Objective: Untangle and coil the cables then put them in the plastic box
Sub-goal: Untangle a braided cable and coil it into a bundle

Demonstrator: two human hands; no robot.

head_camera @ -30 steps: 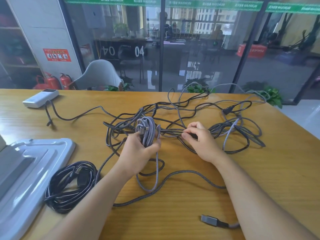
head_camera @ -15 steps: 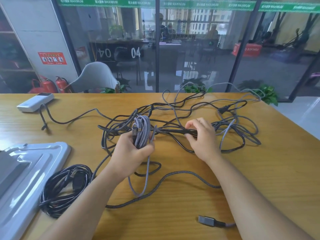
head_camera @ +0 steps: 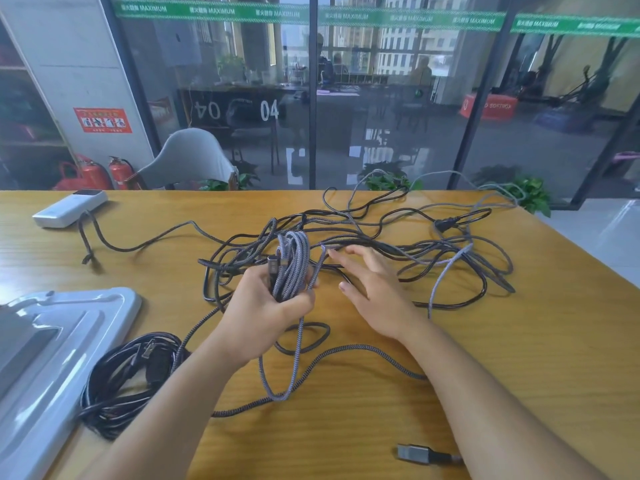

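Left hand (head_camera: 266, 306): gripping grey braided coil (head_camera: 292, 261) upright, keeping wound loops together. Right hand (head_camera: 367, 289): fingers spread, empty, over tangle (head_camera: 415, 251) mid-table (head_camera: 519, 358), likely seeking next length.

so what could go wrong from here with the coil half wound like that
The grey braided cable's tail loops under a black cable, so winding more onto the coil in the left hand may snag. The right hand is open, guiding nothing, so slack could knot. Hard pulling might drag the tangle toward the table edge.
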